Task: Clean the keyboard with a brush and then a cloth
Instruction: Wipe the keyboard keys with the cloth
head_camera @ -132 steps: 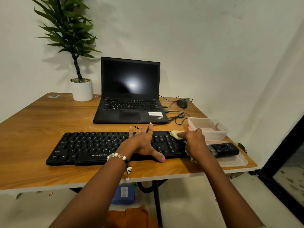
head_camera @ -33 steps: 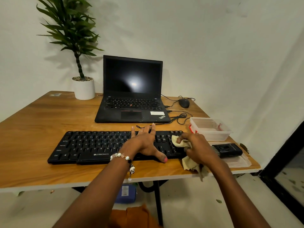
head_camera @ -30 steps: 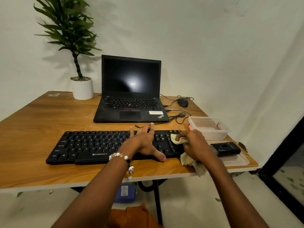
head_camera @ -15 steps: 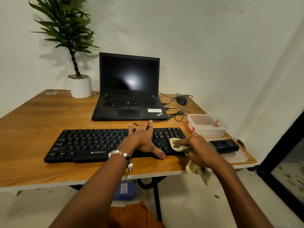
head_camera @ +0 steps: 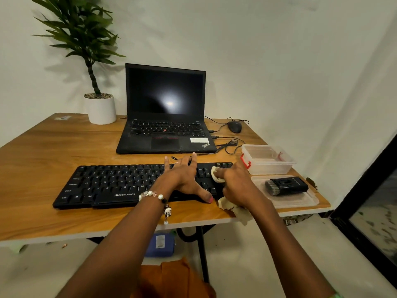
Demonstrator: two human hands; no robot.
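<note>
right hand [head_camera: 235, 182] grip: cloth [head_camera: 216, 175] at keyboard [head_camera: 107, 186] right edge

Dim warm indoor light, glare spot on laptop screen [head_camera: 169, 103], plant [head_camera: 81, 37] shadow on wall, wide-angle bending at edges

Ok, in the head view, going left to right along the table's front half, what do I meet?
Keyboard → left hand flat on its keys → right hand gripping the cloth → brush on the clear lid.
</note>
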